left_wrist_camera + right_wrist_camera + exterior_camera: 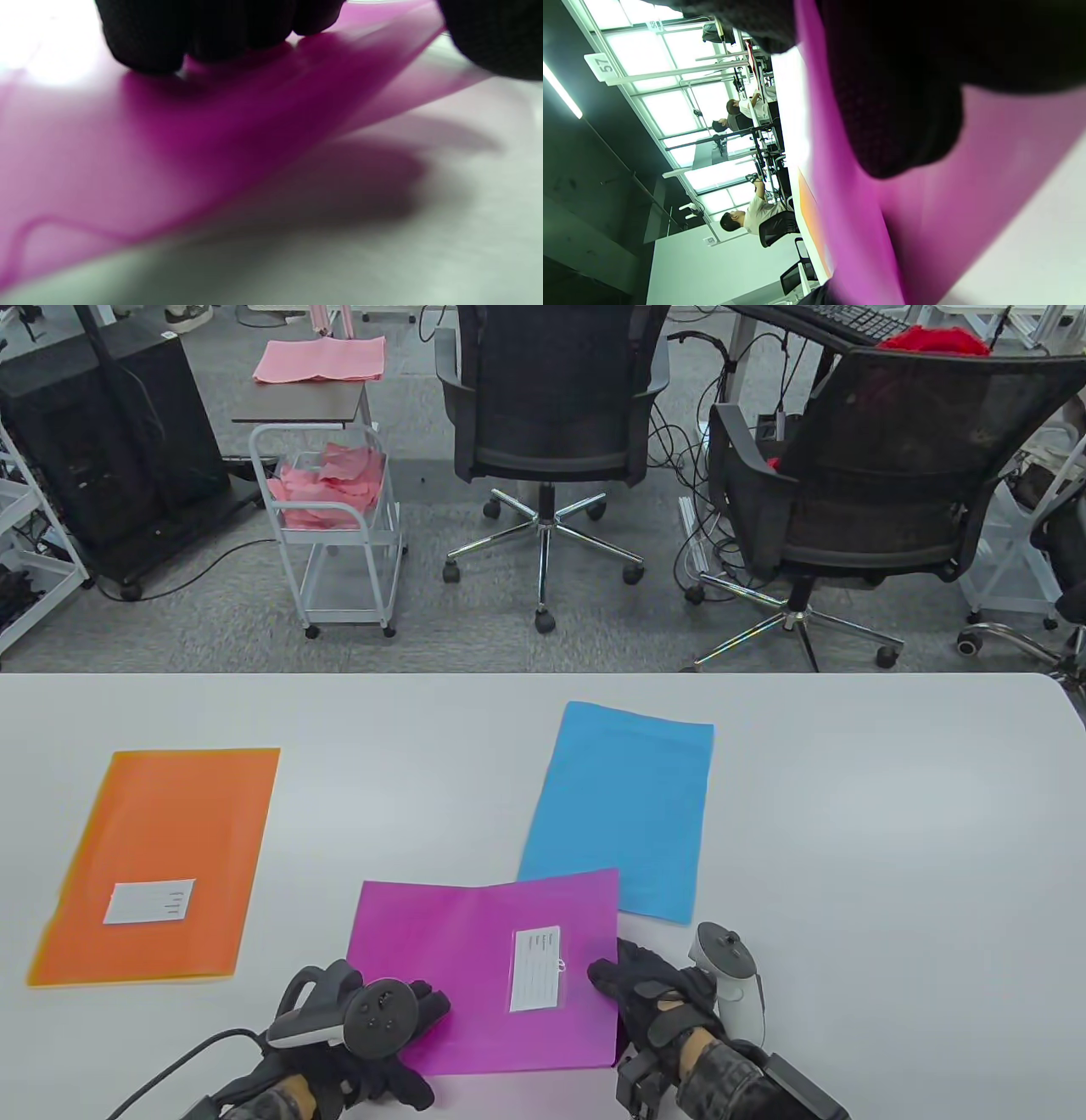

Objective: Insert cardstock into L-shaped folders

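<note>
Magenta folder lies at the table's near edge, white label up. Left hand grips its near-left corner, fingers on top, lifting it. Right hand pinches its right edge. Blue sheet just behind; orange folder well left.

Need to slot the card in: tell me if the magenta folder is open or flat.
Partly open: left hand lifts the magenta folder edge off the table.
</note>
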